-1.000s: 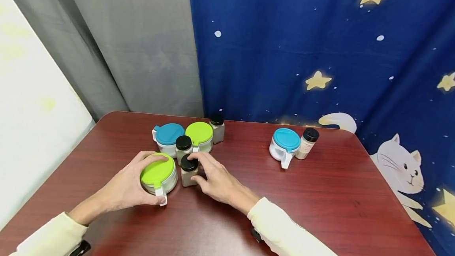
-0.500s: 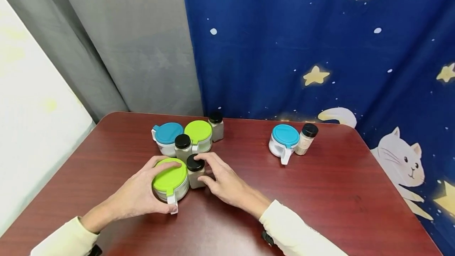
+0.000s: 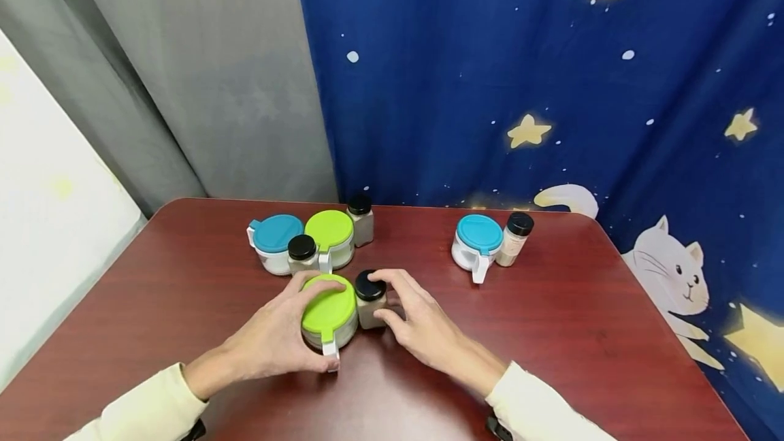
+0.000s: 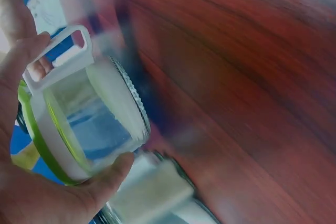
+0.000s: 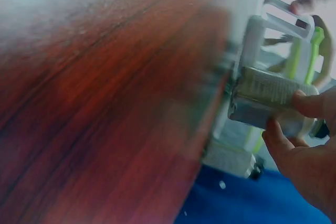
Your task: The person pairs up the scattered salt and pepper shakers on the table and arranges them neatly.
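Observation:
My left hand (image 3: 275, 335) grips a clear seasoning jar with a green lid (image 3: 329, 306) and a white handle, thumb against the handle and fingers around the far side of the lid. In the left wrist view that jar (image 4: 92, 119) stands upright on the table, blurred. Touching or almost touching its right side is a square spice bottle with a black cap (image 3: 370, 288). My right hand (image 3: 429, 329) holds this bottle, fingertips at the cap and thumb on the body. Printed text shows on the bottle (image 5: 265, 95) in the right wrist view.
Behind the hands stand a blue-lidded jar (image 3: 277, 233), another green-lidded jar (image 3: 331, 230) and two black-capped bottles, one near (image 3: 302, 248) and one far (image 3: 360, 218). Further right are a blue-lidded jar (image 3: 480, 233) and a round black-capped shaker (image 3: 514, 240). A curtain (image 3: 429, 87) hangs behind the table.
Both hands have moved to the right across the table, taking the green-lidded jar and the spice bottle along. The gap between these two has narrowed. The head view has shifted slightly.

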### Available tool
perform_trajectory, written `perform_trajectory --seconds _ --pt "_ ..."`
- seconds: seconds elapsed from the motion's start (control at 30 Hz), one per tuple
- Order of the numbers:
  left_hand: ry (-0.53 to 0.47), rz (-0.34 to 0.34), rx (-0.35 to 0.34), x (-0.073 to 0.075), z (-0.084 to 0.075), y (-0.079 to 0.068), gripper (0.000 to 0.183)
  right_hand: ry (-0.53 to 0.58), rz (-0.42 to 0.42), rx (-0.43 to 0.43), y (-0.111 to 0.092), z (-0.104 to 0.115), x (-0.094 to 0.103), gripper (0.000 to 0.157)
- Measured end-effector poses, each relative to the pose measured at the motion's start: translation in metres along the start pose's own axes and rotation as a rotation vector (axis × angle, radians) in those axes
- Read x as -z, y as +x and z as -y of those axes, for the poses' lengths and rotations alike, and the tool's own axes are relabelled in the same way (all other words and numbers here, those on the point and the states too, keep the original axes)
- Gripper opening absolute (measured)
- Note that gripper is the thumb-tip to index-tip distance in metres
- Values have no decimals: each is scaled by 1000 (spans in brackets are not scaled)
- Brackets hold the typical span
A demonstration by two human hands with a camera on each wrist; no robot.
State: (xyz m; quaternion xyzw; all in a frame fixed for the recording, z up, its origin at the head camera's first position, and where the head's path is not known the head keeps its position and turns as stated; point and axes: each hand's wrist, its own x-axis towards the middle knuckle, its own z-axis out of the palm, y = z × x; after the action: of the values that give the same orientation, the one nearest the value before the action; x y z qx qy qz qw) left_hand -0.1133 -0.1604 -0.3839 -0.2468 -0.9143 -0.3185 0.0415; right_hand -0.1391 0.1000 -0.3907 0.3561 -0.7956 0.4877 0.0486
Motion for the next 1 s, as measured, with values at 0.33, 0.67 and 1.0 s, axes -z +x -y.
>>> perform_trajectory --seconds 0.33,0.67,1.0 --pt "-64 -13 -28 -25 -20 16 96 3 -94 -98 -26 -11 18 57" --pt "-133 -80 34 -49 -29 72 93 -32 -231 -137 -17 -35 42 58" --pt "-153 -80 63 -69 -18 119 84 13 -290 -245 4 -62 55 57"
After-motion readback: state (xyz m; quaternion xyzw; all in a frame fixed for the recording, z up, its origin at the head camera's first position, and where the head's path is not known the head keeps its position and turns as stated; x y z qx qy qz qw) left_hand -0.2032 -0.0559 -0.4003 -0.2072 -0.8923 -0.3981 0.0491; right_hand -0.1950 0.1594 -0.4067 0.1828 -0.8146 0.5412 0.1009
